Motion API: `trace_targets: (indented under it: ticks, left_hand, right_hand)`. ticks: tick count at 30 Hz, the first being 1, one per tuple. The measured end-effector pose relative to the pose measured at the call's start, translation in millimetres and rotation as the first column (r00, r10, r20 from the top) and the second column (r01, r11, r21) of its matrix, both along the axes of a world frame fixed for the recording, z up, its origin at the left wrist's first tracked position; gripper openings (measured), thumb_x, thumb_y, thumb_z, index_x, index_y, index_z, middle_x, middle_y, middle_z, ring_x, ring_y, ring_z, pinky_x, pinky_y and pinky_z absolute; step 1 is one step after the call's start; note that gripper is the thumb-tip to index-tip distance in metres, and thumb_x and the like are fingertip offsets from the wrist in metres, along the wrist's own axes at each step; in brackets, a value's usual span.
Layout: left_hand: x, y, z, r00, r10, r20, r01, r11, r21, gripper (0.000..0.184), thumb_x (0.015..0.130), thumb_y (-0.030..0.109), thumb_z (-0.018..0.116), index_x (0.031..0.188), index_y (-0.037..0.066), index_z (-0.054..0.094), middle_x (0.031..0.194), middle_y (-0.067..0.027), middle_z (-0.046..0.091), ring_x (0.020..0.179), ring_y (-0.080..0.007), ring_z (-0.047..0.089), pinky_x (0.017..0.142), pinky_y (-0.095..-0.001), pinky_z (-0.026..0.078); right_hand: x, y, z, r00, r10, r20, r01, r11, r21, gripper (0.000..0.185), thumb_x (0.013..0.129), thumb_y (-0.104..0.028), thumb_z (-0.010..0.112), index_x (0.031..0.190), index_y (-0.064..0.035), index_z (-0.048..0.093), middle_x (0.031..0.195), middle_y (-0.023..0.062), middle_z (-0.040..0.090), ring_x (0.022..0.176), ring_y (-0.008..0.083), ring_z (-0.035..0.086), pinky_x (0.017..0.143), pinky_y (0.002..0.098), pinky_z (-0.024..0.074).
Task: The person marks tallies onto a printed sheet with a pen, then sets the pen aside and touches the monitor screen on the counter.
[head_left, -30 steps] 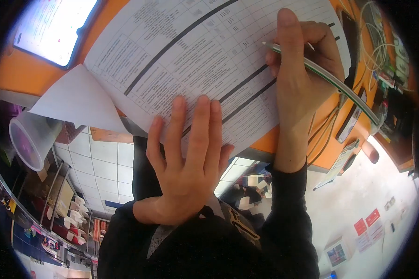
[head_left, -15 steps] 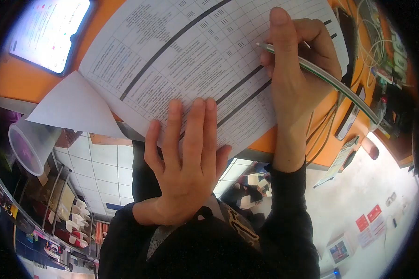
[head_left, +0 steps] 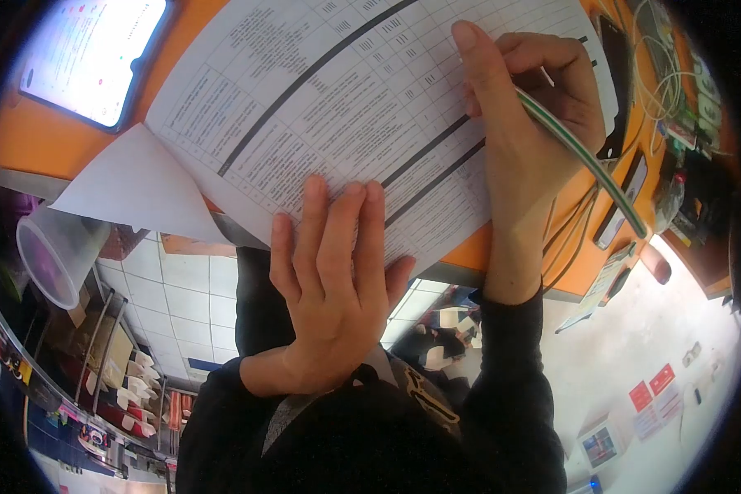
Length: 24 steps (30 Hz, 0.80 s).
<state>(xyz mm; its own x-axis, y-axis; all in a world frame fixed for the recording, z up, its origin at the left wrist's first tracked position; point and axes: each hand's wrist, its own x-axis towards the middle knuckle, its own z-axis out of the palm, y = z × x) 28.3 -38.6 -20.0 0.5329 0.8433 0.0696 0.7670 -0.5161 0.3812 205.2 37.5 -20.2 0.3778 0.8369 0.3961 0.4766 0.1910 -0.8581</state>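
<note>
Where the head view looks down over the orange desk (head_left: 25,136), a large white sheet of printed paper (head_left: 305,107) lies across its front edge, ruled into a table with thick black bands running slantwise. Part of the form is filled in: small groups of handwritten tally strokes (head_left: 394,38) stand in several narrow cells next to the printed lines, in the upper middle of the sheet. Farther toward the upper right, many ruled cells look bare, so I judge the sheet only partly marked; how many of those cells call for a mark cannot be told, and the strokes are too small to count reliably.

The left hand (head_left: 329,288) grips nothing; it is spread palm down, its fingertips on the lower part of the sheet. The right hand (head_left: 543,123) is closed around a slim green-and-white striped pencil or pen (head_left: 584,156), over the right side of the sheet. Its writing tip is hidden behind the thumb and fingers, so whether it touches the paper cannot be told.

A lit smartphone (head_left: 95,62) lies on the desk to the left of the sheet. Near it, a loose white paper corner (head_left: 132,185) curls over the desk edge, just beside a translucent plastic cup (head_left: 49,255). Thin white cables (head_left: 663,103) lie to the right.
</note>
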Motion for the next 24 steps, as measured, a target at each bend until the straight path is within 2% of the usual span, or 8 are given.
trace_targets:
  ticks: [2,5,7,10,14,16,20,24]
  left_hand:
    - [0,-1,-1,1.0,0.004,0.006,-0.004,1.0,0.003,0.057,0.088,0.039,0.05,0.128,-0.001,0.043,0.126,-0.0149,0.038,0.128,-0.0342,0.031,0.103,-0.0524,0.022]
    - [1,-1,0,1.0,0.008,0.016,-0.008,1.0,0.003,0.057,0.087,0.038,0.052,0.128,-0.001,0.043,0.125,-0.0149,0.037,0.129,-0.0347,0.029,0.103,-0.0532,0.022]
    - [1,-1,0,1.0,0.006,0.018,-0.006,1.0,0.002,0.057,0.087,0.038,0.053,0.128,-0.001,0.043,0.124,-0.0148,0.037,0.129,-0.035,0.029,0.103,-0.0536,0.022]
    - [-1,-2,-2,1.0,-0.008,0.027,0.007,1.0,0.008,0.058,0.086,0.037,0.054,0.128,-0.002,0.043,0.122,-0.0145,0.036,0.129,-0.0361,0.028,0.103,-0.0545,0.021]
    - [0,-1,-4,0.999,-0.025,0.035,0.024,0.999,0.022,0.058,0.087,0.037,0.053,0.127,-0.004,0.044,0.121,-0.015,0.035,0.13,-0.0372,0.027,0.103,-0.0553,0.02]
    - [-1,0,-3,0.999,-0.035,0.026,0.034,0.999,0.022,0.058,0.087,0.037,0.053,0.127,-0.004,0.044,0.121,-0.0154,0.035,0.13,-0.0375,0.027,0.103,-0.0554,0.019]
    - [-1,2,-4,0.999,-0.032,0.038,0.032,0.999,0.019,0.058,0.087,0.037,0.052,0.128,-0.002,0.043,0.121,-0.0141,0.036,0.13,-0.0366,0.027,0.104,-0.0547,0.019]
    - [-1,1,-7,0.998,-0.017,0.064,0.015,0.999,0.031,0.057,0.087,0.037,0.052,0.129,-0.001,0.043,0.122,-0.0129,0.036,0.13,-0.0356,0.027,0.104,-0.0539,0.018]
  right_hand:
    - [4,0,-3,0.999,0.028,0.018,-0.028,1.0,-0.013,0.02,0.073,-0.011,0.078,0.079,-0.0048,0.06,0.069,0.0055,0.063,0.05,0.0075,0.056,0.05,0.0151,0.0399]
    - [8,-3,-7,0.989,0.031,0.146,-0.032,0.999,0.009,0.02,0.072,-0.008,0.078,0.078,-0.0046,0.06,0.071,0.0057,0.063,0.051,0.0084,0.057,0.05,0.0157,0.0406]
    - [9,-4,-7,0.999,0.048,0.011,-0.048,0.997,0.056,0.018,0.072,-0.008,0.078,0.076,-0.005,0.06,0.069,0.0049,0.063,0.049,0.0081,0.056,0.051,0.016,0.0408]
    - [7,-10,-4,0.998,0.06,-0.036,-0.061,0.998,-0.016,0.018,0.073,-0.008,0.077,0.072,-0.0057,0.06,0.067,0.0041,0.062,0.047,0.0073,0.054,0.05,0.016,0.0402]
    - [13,-11,-11,0.998,0.065,-0.011,-0.065,0.998,-0.014,0.019,0.074,-0.008,0.076,0.07,-0.0066,0.058,0.064,0.0036,0.062,0.046,0.007,0.053,0.049,0.0158,0.0386]
    - [13,-11,-11,1.0,0.006,0.011,-0.006,0.999,-0.047,0.02,0.076,-0.008,0.074,0.068,-0.0071,0.057,0.062,0.0038,0.061,0.046,0.0067,0.052,0.048,0.0159,0.0369]
    - [13,-12,-12,0.998,0.028,-0.052,-0.03,0.998,-0.048,0.02,0.077,-0.008,0.073,0.067,-0.0074,0.055,0.062,0.0039,0.06,0.045,0.0064,0.052,0.048,0.0161,0.0361]
    - [15,-12,-11,1.0,0.023,0.015,-0.022,0.997,-0.068,0.022,0.077,-0.008,0.073,0.067,-0.0074,0.054,0.061,0.0038,0.06,0.045,0.006,0.052,0.047,0.016,0.0364]
